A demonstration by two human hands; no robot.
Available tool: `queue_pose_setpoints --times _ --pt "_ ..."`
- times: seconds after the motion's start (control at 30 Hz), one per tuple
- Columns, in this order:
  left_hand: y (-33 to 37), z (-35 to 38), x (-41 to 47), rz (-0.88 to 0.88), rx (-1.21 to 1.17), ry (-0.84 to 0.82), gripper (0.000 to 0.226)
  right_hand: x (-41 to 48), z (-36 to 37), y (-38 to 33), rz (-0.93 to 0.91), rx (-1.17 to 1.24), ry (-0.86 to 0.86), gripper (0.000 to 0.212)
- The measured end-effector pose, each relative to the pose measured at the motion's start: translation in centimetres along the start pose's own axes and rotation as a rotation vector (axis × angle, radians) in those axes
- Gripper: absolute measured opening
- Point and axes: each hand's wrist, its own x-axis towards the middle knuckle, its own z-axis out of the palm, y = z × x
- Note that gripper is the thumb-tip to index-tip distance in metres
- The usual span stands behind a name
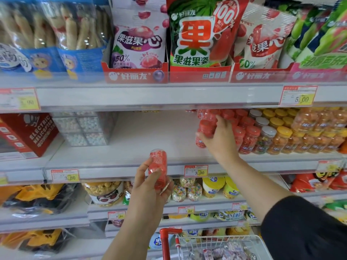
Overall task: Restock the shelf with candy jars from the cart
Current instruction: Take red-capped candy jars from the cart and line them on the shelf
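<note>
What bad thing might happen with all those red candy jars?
The right hand grips a red-lidded jar right beside the packed row of red jars; a bump might topple its neighbours. The left hand holds another red jar in the air, in front of the shelf and above the cart; if it slips, it may fall.

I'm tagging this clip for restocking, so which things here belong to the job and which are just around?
Job: left hand gripping a red jar; right hand gripping a second jar at the shelf; red-lidded row; cart.
Just around: gummy bags; helicopter box; yellow-lidded jars.
</note>
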Motion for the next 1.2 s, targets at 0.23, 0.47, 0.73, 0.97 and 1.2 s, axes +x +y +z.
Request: queue_pose_setpoints --times 0.23,0.47,0.73,0.97,1.2 --pt "-0.4 1.0 -0.5 -0.011 0.026 -0.031 0.031 -6.6 2.2 0.9 -0.035 -0.317 -0.155 0.054" --pt "0.2 0.6 -0.7 0.012 0.045 -0.031 0.033 -4.2 3.1 0.0 0.119 -0.401 -0.324 0.058" --pt "0.6 0.3 -0.9 0.023 0.049 -0.020 0.033 -2.9 2.6 0.2 0.219 -0.397 -0.355 0.076" --pt "0.4 0.7 -1.0 0.008 0.058 -0.033 0.031 -2.0 2.8 0.0 0.247 -0.390 -0.401 0.077" --pt "0.3 0.8 -1.2 0.012 0.073 -0.029 0.034 -1.8 2.8 -0.2 0.265 -0.320 -0.377 0.080"
